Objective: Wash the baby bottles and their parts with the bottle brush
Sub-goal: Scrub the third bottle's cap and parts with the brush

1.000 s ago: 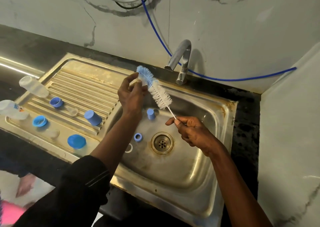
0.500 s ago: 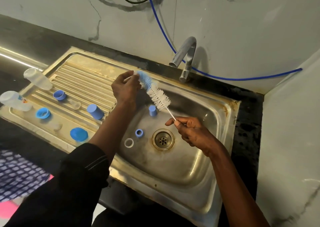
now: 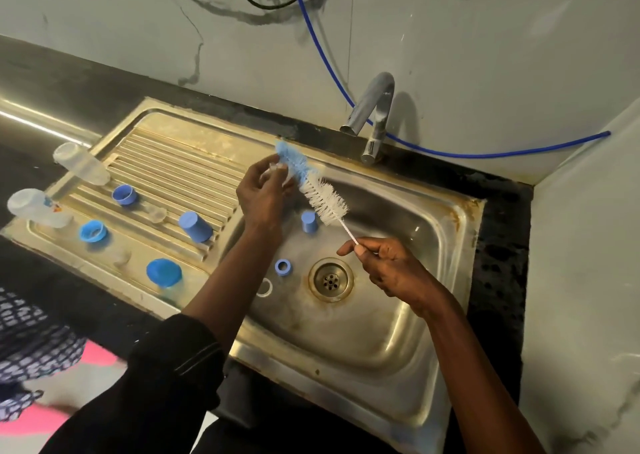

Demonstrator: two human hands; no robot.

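Right hand (image 3: pixel 391 268) pinches bottle brush (image 3: pixel 323 199) by its wire handle, over sink (image 3: pixel 381 342) drain. Left hand (image 3: pixel 265 194) grips small pale part (image 3: pixel 275 168), blurred, against blue bristle tip near basin's far-left corner. Clear bottle (image 3: pixel 81 164) lies at drainboard's far-left edge.

one view: the wide-angle camera on your head. it looks forward and down, close above your right hand (image 3: pixel 393 268) gripping the bottle brush (image 3: pixel 323 199) and your left hand (image 3: pixel 263 199) pinching a clear part (image 3: pixel 274 169); sink (image 3: pixel 398 318) below the grip, tap (image 3: pixel 374 107) beyond it.
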